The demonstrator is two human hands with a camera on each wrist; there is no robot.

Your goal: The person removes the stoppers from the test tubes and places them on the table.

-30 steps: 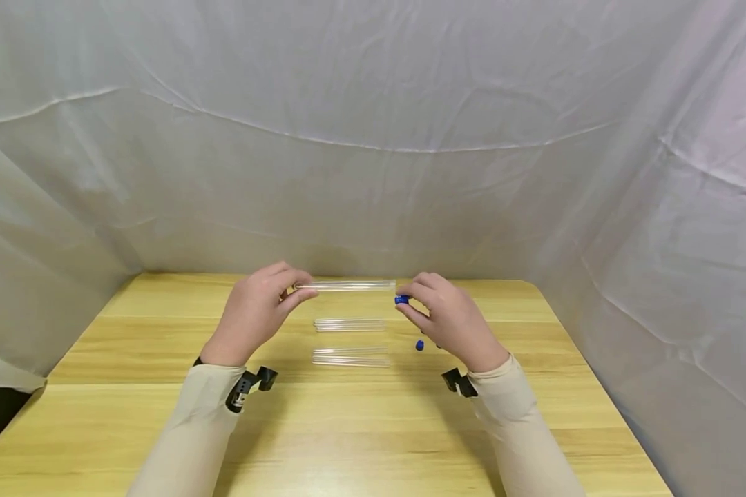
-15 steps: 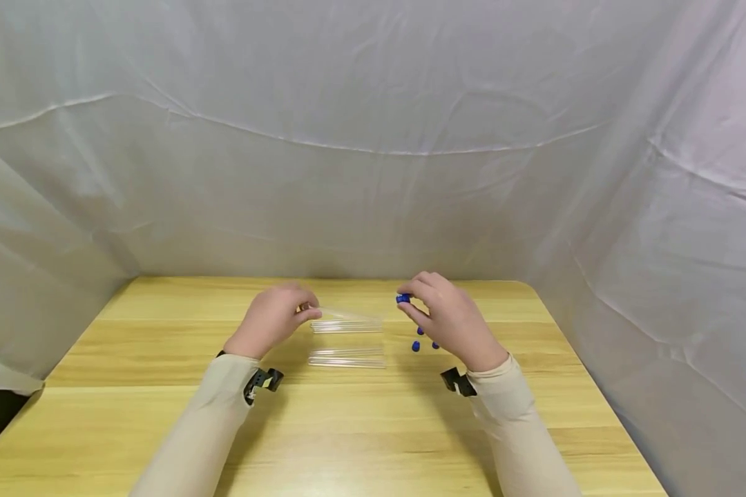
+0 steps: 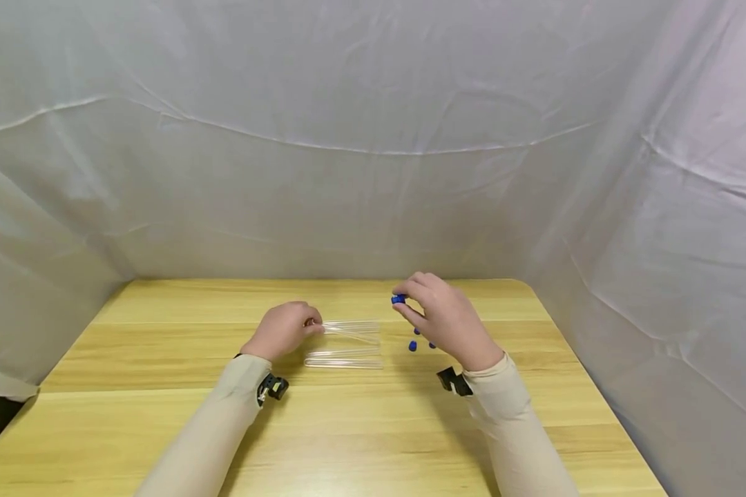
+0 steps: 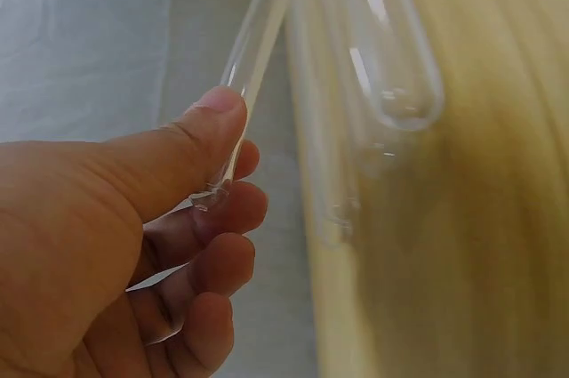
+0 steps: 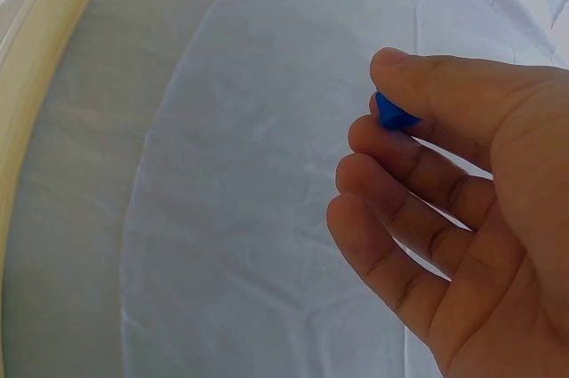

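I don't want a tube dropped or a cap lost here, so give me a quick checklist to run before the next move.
1. Left hand pinches a glass test tube near its end: ok.
2. Right hand pinches a blue cap: ok.
3. Cap lined up with the tube mouth: not ok, they are apart.
4. Spare blue caps on the table: ok.
5. Held tube free of cracks: cannot tell.

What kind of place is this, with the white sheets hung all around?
Probably a small set made for filming hand work, not a real lab. White cloth hangs behind and beside a bare wooden table. On it lie only clear glass tubes and little blue caps.
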